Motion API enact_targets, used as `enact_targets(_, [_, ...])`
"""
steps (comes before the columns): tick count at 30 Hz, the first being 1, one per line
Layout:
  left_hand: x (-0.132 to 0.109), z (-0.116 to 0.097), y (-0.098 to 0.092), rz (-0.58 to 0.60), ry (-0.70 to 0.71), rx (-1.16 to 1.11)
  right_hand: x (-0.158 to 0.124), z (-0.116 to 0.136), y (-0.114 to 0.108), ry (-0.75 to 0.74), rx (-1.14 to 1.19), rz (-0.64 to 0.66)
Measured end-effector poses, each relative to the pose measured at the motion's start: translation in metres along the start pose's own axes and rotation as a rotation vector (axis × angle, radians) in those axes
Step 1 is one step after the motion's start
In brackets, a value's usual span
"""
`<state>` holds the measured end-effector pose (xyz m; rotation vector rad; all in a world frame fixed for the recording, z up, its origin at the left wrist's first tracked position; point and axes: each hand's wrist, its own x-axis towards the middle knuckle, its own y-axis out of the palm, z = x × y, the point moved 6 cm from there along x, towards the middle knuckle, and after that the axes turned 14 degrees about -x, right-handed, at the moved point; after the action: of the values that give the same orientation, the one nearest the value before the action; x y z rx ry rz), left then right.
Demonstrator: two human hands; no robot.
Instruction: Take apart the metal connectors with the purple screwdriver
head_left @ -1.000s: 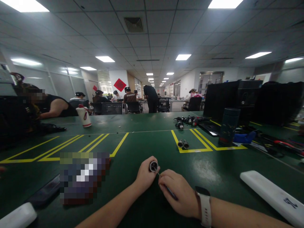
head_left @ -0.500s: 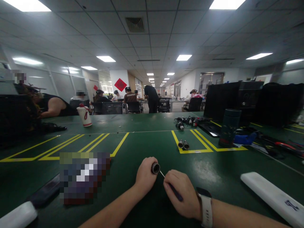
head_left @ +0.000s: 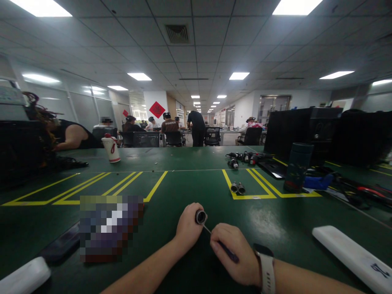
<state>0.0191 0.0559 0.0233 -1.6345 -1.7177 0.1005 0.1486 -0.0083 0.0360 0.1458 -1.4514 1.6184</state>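
Observation:
My left hand (head_left: 189,226) is closed around a round metal connector (head_left: 200,217), its open end facing me. In my right hand (head_left: 234,251) is a screwdriver (head_left: 229,252) with a dark handle and a thin metal shaft. The shaft's tip meets the lower right edge of the connector; whether it sits on a screw I cannot tell. Beyond my hands, two similar metal connectors (head_left: 238,188) lie side by side within a yellow taped outline on the green table (head_left: 196,183).
Right of my hands lie a white bar-shaped object (head_left: 349,253) and a dark bottle (head_left: 297,167). More connectors with cables (head_left: 235,160) lie farther back. At left are a pixelated object (head_left: 110,230), a dark phone-like slab (head_left: 63,243) and a white cup (head_left: 110,149). Several people sit or stand beyond.
The screwdriver shaft has shifted slightly at the connector's edge, with my right hand a little lower. The whole view has moved slightly. Both hands keep their hold.

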Motion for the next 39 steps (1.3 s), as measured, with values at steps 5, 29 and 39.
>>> enact_targets(5, [0.001,0.0,0.0,0.002,-0.003,-0.028,0.0,-0.003,-0.004,0.024,0.045,-0.055])
enact_targets(29, [-0.001,-0.006,-0.006,-0.057,0.04,-0.279,0.008,-0.026,0.001,0.295,0.567,-0.013])
enact_targets(39, [0.002,-0.002,0.0,-0.008,0.036,-0.327,0.011,-0.035,0.004,0.369,0.78,-0.018])
